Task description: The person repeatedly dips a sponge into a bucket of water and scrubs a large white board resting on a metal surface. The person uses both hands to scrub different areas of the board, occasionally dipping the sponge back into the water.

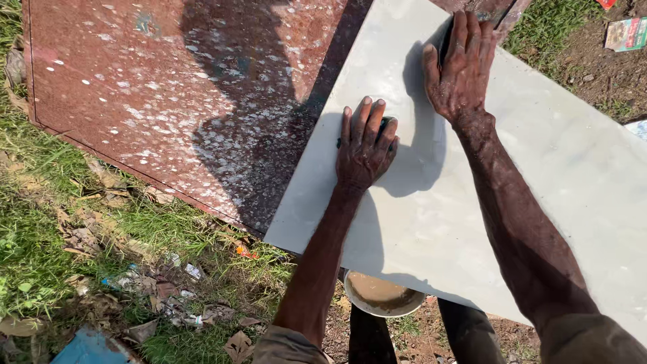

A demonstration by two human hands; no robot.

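- Tile (539,175), pale and glossy, lies flat on a rusty metal sheet (168,94); its long axis runs from near left to far right.
- Left hand (364,148) presses a dark small object (386,123), fingers closed over it.
- Right hand (461,67) lies flat beyond it, fingers spread on the tile's far edge.
- Bowl (383,294) of muddy water sits under the near edge.

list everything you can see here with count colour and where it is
tile: one, pale grey-white, large, lying across the rusty sheet and reaching to the right edge
metal sheet: one, rust red with white specks, upper left, under the tile
dark block: one, black, on the tile under the left hand, mostly hidden
bowl: one, white with muddy brown liquid, on the ground below the tile's near edge
grass and litter: green with dry leaves and scraps, left and bottom
blue scrap: one, bottom left
left hand: flat on the dark block
right hand: pressed on the tile's far edge
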